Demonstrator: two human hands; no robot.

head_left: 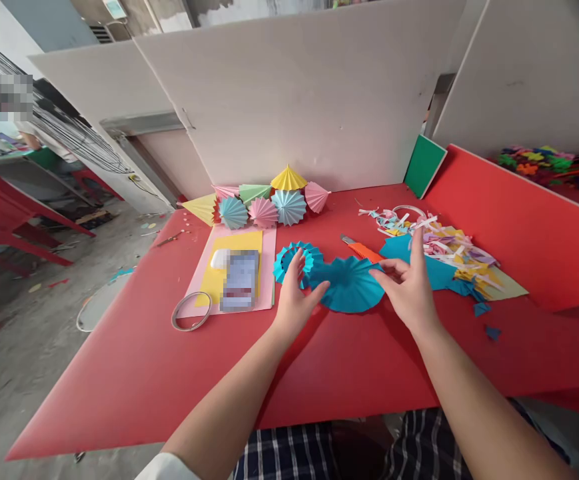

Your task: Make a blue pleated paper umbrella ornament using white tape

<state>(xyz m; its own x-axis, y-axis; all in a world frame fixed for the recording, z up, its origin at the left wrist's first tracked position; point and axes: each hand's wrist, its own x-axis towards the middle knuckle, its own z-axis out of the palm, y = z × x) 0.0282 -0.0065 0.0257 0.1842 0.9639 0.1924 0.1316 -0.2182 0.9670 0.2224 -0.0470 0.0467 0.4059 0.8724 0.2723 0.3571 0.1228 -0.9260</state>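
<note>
A pleated blue paper disc [352, 287] is spread in front of me, above the red table. My right hand [414, 290] pinches its right edge between thumb and fingers, with the index finger pointing up. At the disc's left edge is my left hand [295, 297], its thumb and fingers apart; the thumb tip is close to the paper or touching it. Partly behind that hand lies a second pleated blue paper ring [284, 260]. An orange utility knife [364, 251] rests just beyond the disc, and flat blue paper [436, 270] lies under my right fingers' far side.
Folded paper umbrellas [263, 212] stand in a cluster at the back. A phone [239, 283] lies on yellow and pink sheets, with a tape ring [192, 312] beside it. Paper scraps [462, 247] are heaped right, before a red board [529, 230]. A person [44, 137] is far left.
</note>
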